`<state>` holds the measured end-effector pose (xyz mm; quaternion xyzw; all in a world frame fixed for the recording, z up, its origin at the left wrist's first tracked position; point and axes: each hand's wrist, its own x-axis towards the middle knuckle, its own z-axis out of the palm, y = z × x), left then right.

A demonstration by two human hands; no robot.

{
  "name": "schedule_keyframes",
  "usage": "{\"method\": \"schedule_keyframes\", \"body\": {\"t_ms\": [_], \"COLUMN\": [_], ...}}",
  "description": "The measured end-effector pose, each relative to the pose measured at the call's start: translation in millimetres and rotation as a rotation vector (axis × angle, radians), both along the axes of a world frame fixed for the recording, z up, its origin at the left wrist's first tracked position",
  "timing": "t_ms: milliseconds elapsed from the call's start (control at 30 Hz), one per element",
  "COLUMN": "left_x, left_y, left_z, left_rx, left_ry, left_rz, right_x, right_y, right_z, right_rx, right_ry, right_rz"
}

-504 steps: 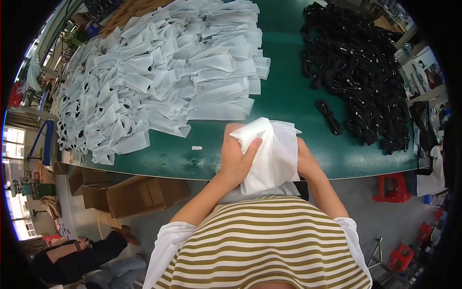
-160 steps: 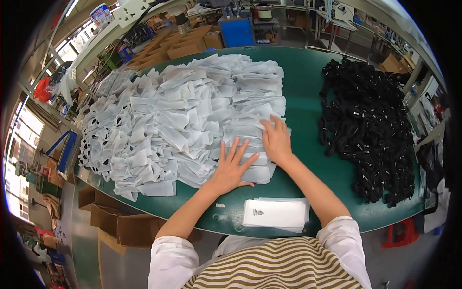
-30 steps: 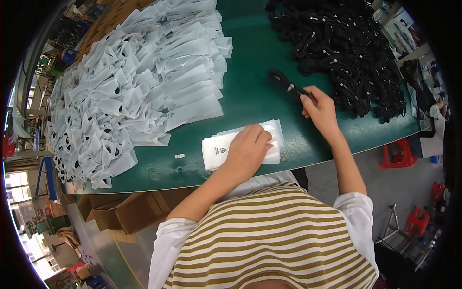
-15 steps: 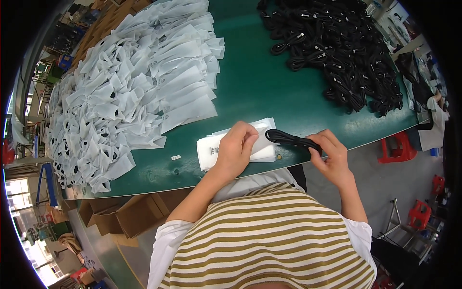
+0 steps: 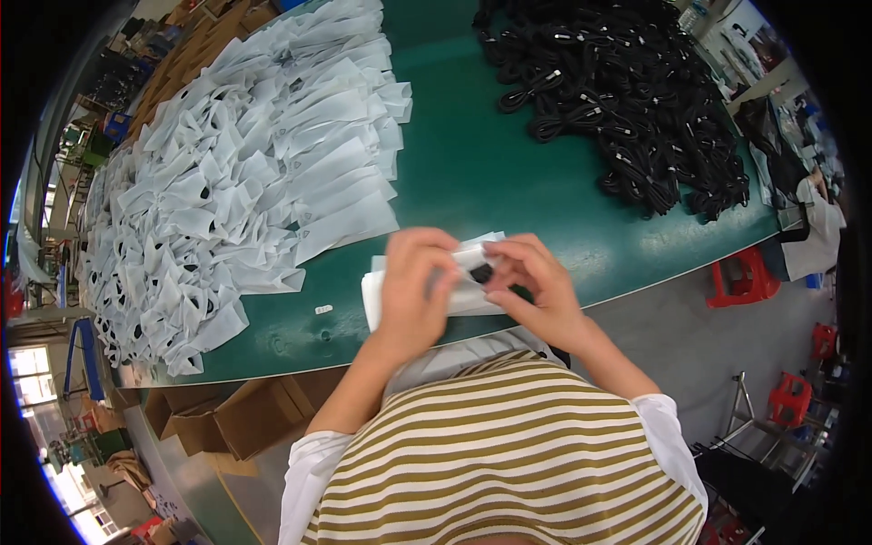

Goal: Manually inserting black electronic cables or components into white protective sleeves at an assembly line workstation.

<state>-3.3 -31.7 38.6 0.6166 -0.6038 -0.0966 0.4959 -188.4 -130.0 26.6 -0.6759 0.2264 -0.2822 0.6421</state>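
Observation:
A bundled black cable (image 5: 481, 273) shows only as a short dark piece between my hands, at the white pouches. The rest of it is hidden by the white material and my fingers. My right hand (image 5: 538, 289) is curled around the cable's right end, with thumb and fingertips close together. Just left of it, my left hand (image 5: 413, 286) is bent over the pouches, its fingers smeared by motion. Beneath both hands lies a stack of flat white pouches (image 5: 371, 302) at the table's near edge.
Filled whitish pouches (image 5: 227, 173) cover the left of the green table (image 5: 454, 173). Bundled black cables (image 5: 627, 100) are heaped at the far right. A small white piece (image 5: 323, 310) lies left of the stack. Open cardboard boxes (image 5: 259, 418) stand below; a red stool (image 5: 743, 277) is at right.
My right hand has moved left with the cable, up to the pouches beside my left hand. Most of the cable, seen plainly before, is now hidden. My left hand has shifted slightly left.

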Motion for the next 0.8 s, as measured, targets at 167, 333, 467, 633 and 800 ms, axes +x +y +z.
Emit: {"method": "schedule_keyframes", "body": {"t_ms": [167, 333, 467, 633, 800], "left_x": [66.1, 124.2, 112.1, 11.0, -24.3], "left_y": [18.5, 16.3, -16.6, -11.1, -11.9], "left_z": [26.3, 40.8, 15.0, -9.6, -35.0], "left_rx": [-0.287, -0.329, -0.190, 0.086, 0.129], "left_ry": [0.972, 0.517, -0.268, -0.164, -0.297], "left_rz": [0.207, 0.437, 0.526, 0.048, -0.053], "right_x": [-7.3, -78.3, -84.4, -68.8, -47.3], "right_y": [-63.0, -130.4, -132.5, -103.5, -56.9], "right_z": [-0.9, -4.2, -12.2, -1.6, 1.8], "right_rx": [-1.089, -1.222, -1.187, -1.064, -0.509], "right_ry": [0.197, 0.800, 0.850, 0.535, 0.277], "right_rz": [-0.462, -0.783, -0.725, -0.671, -0.376]}}
